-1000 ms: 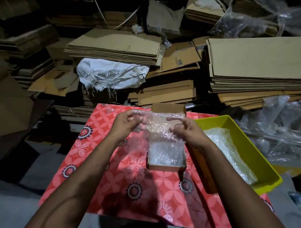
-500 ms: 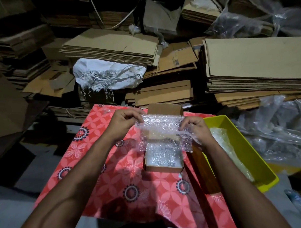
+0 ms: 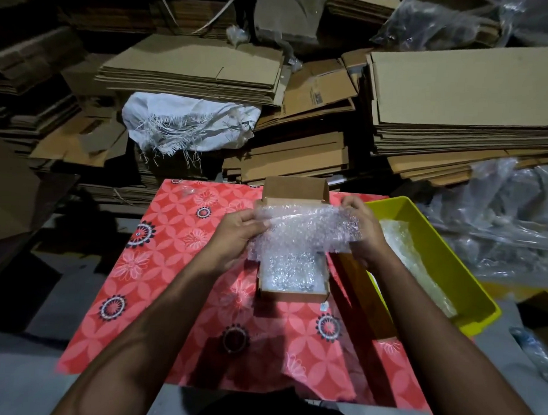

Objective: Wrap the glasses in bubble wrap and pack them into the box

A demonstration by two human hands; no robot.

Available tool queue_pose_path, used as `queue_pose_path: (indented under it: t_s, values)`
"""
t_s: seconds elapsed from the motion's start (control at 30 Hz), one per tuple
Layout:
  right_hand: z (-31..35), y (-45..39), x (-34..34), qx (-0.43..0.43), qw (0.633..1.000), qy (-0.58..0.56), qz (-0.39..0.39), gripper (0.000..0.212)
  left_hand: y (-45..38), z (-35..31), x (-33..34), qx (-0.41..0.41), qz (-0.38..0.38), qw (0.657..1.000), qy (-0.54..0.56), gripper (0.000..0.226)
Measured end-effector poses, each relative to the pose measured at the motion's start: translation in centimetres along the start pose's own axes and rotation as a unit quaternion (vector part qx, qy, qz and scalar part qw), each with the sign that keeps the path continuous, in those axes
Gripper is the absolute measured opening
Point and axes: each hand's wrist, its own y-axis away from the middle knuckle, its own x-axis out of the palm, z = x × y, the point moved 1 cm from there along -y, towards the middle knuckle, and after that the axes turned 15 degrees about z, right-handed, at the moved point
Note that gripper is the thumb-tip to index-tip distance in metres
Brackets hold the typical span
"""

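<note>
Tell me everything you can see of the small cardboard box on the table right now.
The cardboard box is small, brown and shallow, sitting flat on the red patterned tablecloth with its lid flap standing open at the far side. Bubble wrap already lies inside. Both hands, left hand and right hand, hold a bubble-wrap bundle above its far half, hiding that part. The yellow tub stands just to its right.

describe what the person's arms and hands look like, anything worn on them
Both forearms are bare up to the frame edge: no sleeves, gloves or watch show. The left hand and right hand carry no rings that I can make out on the fingers, though the light is dim.
</note>
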Motion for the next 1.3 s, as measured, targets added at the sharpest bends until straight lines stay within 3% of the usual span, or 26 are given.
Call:
queue_pose_path:
  t_s: [0.03, 0.1, 0.2, 0.3, 0.43, 0.57, 0.67, 0.83, 0.93, 1.0, 1.07, 1.2, 1.3]
  values:
    - [-0.5, 0.4, 0.0, 0.040, 0.996, -0.077, 0.009, 0.004, -0.1, 0.3, 0.1, 0.000, -0.011, 1.000, 0.004, 0.025]
    - [-1.3, 1.1, 0.3, 0.111, 0.980, -0.159, 0.038, 0.023, -0.6, 1.2, 0.0, -0.010, -0.018, 1.000, -0.011, 0.021]
    - [-2.1, 1.9, 0.7, 0.094, 0.994, -0.029, 0.043, 0.043, -1.1, 2.7, -0.1, -0.020, -0.036, 0.997, -0.064, 0.023]
    - [-3.6, 2.0, 0.6, 0.110, 0.994, -0.007, 0.016, 0.049, -1.6, 4.7, -1.0, -0.037, -0.071, 0.991, -0.103, 0.021]
    - [-5.3, 2.0, 0.9, 0.182, 0.980, -0.085, -0.003, 0.016, -2.4, 7.0, -1.8, -0.070, -0.077, 0.984, -0.144, 0.027]
    - [-7.2, 1.6, 0.4, 0.171, 0.980, 0.100, -0.023, 0.030, -3.0, 8.6, -2.0, -0.083, -0.106, 0.978, -0.160, 0.031]
    - [-8.0, 1.6, 0.5, 0.168, 0.946, 0.278, -0.022, 0.031, -3.3, 10.2, -2.0, -0.083, -0.128, 0.969, -0.194, 0.034]
    - [-10.0, 1.0, 1.0, 0.174, 0.899, 0.402, 0.007, 0.029, -3.3, 11.7, -1.6, -0.075, -0.138, 0.945, -0.288, 0.050]
    - [-9.8, 1.7, 0.8, 0.133, 0.883, 0.449, -0.016, 0.033, -2.7, 11.7, -2.2, -0.043, -0.138, 0.908, -0.394, 0.057]
    - [-9.8, 2.4, 0.8, 0.077, 0.863, 0.500, -0.015, 0.024, -2.3, 11.7, -2.7, -0.003, -0.123, 0.862, -0.491, 0.049]
    - [-10.4, 2.6, 1.0, 0.060, 0.821, 0.567, 0.027, 0.024, -2.1, 11.6, -2.5, 0.038, -0.073, 0.821, -0.566, 0.041]
    - [-11.2, 1.6, 1.6, 0.158, 0.695, 0.693, 0.111, 0.051, -2.4, 12.2, -1.7, 0.064, -0.003, 0.770, -0.635, 0.060]
    - [-11.5, 1.0, 1.6, 0.185, 0.673, 0.705, 0.122, 0.063, -2.7, 12.7, -2.1, 0.055, 0.016, 0.739, -0.671, 0.068]
